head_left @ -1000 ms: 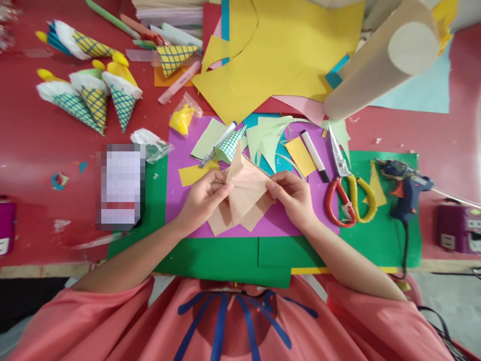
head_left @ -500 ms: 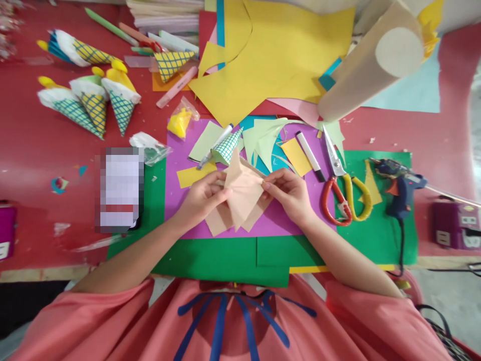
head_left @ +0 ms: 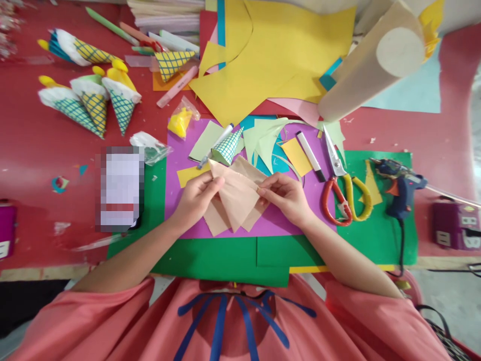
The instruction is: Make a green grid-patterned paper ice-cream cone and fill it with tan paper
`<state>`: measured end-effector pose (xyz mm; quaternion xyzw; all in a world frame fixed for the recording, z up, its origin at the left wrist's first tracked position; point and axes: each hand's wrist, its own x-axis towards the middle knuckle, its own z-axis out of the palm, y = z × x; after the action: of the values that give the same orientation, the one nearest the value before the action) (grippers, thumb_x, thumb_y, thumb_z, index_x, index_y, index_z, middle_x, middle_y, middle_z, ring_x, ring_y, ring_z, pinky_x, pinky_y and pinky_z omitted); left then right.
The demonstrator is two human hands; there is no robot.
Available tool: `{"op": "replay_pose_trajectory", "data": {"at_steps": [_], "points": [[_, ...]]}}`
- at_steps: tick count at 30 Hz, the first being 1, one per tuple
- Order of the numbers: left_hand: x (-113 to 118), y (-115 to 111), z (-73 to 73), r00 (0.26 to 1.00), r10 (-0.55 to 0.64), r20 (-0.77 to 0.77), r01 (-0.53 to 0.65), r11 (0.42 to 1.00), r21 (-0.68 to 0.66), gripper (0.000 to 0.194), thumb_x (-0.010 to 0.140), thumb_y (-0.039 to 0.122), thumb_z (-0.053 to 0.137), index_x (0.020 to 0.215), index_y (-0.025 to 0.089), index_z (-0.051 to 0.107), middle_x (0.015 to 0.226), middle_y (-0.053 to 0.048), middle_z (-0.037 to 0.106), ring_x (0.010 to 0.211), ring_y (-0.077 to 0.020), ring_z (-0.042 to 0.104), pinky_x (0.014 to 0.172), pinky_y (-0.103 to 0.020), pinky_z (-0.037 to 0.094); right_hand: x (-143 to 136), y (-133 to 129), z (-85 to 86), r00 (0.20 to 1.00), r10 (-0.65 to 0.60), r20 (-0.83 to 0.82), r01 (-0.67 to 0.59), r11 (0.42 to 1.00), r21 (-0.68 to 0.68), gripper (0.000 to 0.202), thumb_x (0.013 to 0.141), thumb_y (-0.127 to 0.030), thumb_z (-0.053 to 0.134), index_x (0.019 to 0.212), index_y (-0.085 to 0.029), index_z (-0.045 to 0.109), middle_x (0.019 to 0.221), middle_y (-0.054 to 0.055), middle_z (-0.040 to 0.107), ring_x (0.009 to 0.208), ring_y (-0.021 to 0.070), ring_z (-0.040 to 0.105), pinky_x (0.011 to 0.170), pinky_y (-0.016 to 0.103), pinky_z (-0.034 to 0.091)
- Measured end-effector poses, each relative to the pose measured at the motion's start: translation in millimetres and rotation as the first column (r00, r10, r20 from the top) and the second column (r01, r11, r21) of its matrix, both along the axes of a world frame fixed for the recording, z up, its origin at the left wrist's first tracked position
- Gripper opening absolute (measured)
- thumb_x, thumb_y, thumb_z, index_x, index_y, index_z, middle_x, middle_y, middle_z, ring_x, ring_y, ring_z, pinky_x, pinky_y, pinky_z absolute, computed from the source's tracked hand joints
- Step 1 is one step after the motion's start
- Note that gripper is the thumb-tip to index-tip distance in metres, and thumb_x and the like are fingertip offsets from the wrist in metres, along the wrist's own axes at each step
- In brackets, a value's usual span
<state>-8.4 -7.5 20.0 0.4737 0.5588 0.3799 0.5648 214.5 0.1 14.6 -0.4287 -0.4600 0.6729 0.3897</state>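
A thin piece of beige crepe-like paper (head_left: 238,193) is stretched between my two hands. My left hand (head_left: 198,196) pinches its left edge between thumb and fingers. At its right edge, my right hand (head_left: 284,194) pinches the same paper with the thumb and fingertips. More beige paper (head_left: 218,216) lies under it on a purple sheet (head_left: 180,215). Just beyond my left fingers is a small paper cone (head_left: 227,148) with a green-blue grid, lying beside a marker. Pale green paper scraps (head_left: 266,140) lie farther back.
Right of my right hand lie a black-capped marker (head_left: 310,155), scissors (head_left: 338,180) with red and yellow handles and a glue gun (head_left: 400,185). A blurred phone-like rectangle (head_left: 120,190) is at left. Finished-looking cones (head_left: 88,100) lie behind it. A paper roll (head_left: 361,70) stands back right.
The beige paper's upper point, which stood up before, now lies folded out flatter toward the left. My left hand has shifted slightly left and up; my right hand moved slightly left.
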Motion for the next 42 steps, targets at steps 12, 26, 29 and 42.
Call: {"op": "replay_pose_trajectory", "data": {"at_steps": [12,26,29,42], "points": [[4.3,-0.8,8.3,0.991,-0.122,0.057,0.127,0.989,-0.080,0.040,0.078,0.041,0.072,0.107,0.015,0.066,0.079,-0.004,0.073,0.067,-0.0164,0.068,0.060,-0.023,0.055,3.0,3.7,-1.1,0.995,-0.086,-0.049,0.087,0.996,0.007,0.015,0.082,-0.026,0.071,0.080,-0.017,0.060,0.061,-0.003,0.067,0.054,0.0082,0.064,0.055,0.020,0.054],[4.2,-0.6,1.3,0.996,-0.082,-0.028,0.084,0.993,0.082,0.028,0.079,0.036,0.069,0.098,0.015,0.068,0.090,-0.006,0.073,0.082,-0.0176,0.069,0.072,-0.025,0.056,4.2,7.1,-0.8,0.988,-0.099,-0.122,0.100,0.995,0.001,0.013,0.080,-0.023,0.073,0.086,-0.018,0.062,0.070,-0.004,0.068,0.058,0.0068,0.066,0.058,0.018,0.053],[3.9,-2.6,1.4,0.991,-0.047,-0.128,0.069,0.982,0.175,0.026,0.081,0.036,0.068,0.095,0.015,0.069,0.088,-0.005,0.073,0.081,-0.0173,0.069,0.071,-0.024,0.056,3.9,7.0,-1.7,0.991,-0.055,-0.125,0.056,0.998,0.008,0.019,0.079,-0.023,0.074,0.094,-0.019,0.063,0.080,-0.002,0.069,0.063,0.0073,0.067,0.062,0.020,0.055],[-0.4,-0.9,1.3,0.994,-0.045,-0.098,0.061,0.985,0.163,0.022,0.079,0.040,0.070,0.088,0.021,0.076,0.088,-0.004,0.075,0.078,-0.0157,0.069,0.066,-0.022,0.055,5.8,6.6,-5.3,0.995,-0.088,-0.054,0.093,0.991,0.093,0.009,0.080,-0.025,0.072,0.085,-0.019,0.067,0.073,-0.001,0.067,0.061,0.0089,0.064,0.060,0.023,0.053]]}}
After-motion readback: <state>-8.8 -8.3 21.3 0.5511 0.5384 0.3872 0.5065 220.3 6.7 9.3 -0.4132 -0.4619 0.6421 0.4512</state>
